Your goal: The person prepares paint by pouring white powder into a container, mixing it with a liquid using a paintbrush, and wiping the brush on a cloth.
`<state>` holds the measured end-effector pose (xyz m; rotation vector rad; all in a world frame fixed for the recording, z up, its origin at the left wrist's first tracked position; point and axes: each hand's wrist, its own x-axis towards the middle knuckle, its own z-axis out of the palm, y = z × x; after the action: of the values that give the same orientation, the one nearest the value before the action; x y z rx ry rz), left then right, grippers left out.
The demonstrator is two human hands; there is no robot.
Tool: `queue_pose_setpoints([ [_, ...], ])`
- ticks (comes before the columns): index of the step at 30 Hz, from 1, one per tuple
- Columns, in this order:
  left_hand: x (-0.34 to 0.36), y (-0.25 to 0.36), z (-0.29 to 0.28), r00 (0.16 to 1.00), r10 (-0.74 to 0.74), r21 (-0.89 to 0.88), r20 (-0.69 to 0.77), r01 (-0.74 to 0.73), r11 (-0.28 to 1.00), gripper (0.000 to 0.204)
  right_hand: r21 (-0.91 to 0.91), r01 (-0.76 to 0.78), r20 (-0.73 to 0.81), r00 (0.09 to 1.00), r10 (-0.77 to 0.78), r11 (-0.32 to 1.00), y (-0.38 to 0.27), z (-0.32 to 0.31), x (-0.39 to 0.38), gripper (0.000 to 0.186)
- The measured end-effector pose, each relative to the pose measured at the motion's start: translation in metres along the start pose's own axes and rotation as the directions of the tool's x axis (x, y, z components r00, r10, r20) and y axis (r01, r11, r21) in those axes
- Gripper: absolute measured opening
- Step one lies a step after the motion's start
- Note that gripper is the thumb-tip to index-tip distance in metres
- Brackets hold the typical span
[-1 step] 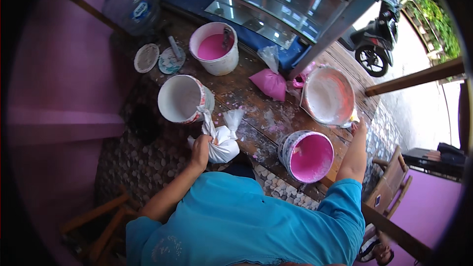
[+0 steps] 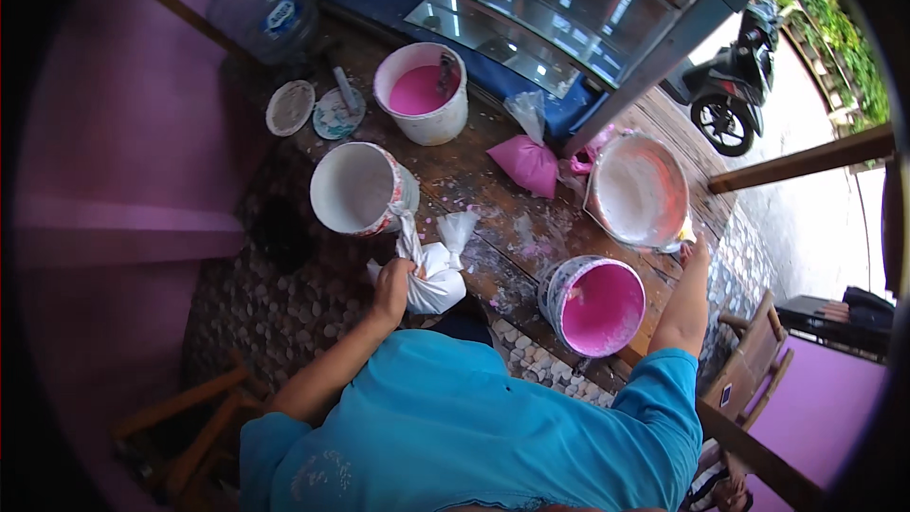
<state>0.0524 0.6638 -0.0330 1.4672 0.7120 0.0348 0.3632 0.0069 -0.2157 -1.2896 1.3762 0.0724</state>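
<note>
My left hand [image 2: 391, 289] is closed around the twisted neck of a white plastic bag [image 2: 435, 289], whose full body hangs beside the table edge. Just beyond it, an open white bucket [image 2: 355, 188] has a stained rim that the bag's twisted end touches. At the right, my right hand [image 2: 696, 251] is at the near-right rim of a wide orange-and-white stained bucket [image 2: 637, 192], with its fingers partly hidden. Something small and pale yellow [image 2: 686, 229] shows by these fingers. Between my arms stands a bucket of pink paint [image 2: 601, 307].
Another bucket with pink paint [image 2: 424, 90] stands farther back, a tool leaning inside. Near it are two round lids [image 2: 290, 108] and a water jug [image 2: 268, 11]. A tied pink bag [image 2: 527, 164] lies by the glass case [image 2: 569, 19]. Wooden posts [image 2: 801, 158] and a motorbike [image 2: 725, 109] are at right.
The view has shifted slightly, so the table things sit a little farther right. Both hands keep their places. A person at the lower right has moved a little.
</note>
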Motion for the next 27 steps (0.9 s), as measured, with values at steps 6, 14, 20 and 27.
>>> queue_pose_setpoints([
  [6,-0.018,0.020,0.012,0.997,0.080,0.157,-0.021,-0.076,0.985,0.034,-0.019,-0.092,0.176,0.980,0.094,0.996,0.006,0.023,0.004,0.046],
  [14,0.011,0.010,0.022,0.940,0.293,0.324,0.173,-0.336,0.885,0.032,-0.056,-0.091,0.185,0.978,0.100,0.994,-0.010,0.021,0.046,0.028],
  [20,0.020,0.027,0.048,0.974,0.120,0.343,0.193,-0.182,0.921,0.042,0.227,0.165,0.117,0.974,-0.195,0.960,-0.017,0.023,0.013,0.020],
  [27,0.029,0.001,0.056,0.904,0.330,0.537,0.273,-0.427,0.727,0.036,-0.292,0.608,-0.511,0.554,-0.658,0.738,-0.044,-0.007,-0.045,0.064],
])
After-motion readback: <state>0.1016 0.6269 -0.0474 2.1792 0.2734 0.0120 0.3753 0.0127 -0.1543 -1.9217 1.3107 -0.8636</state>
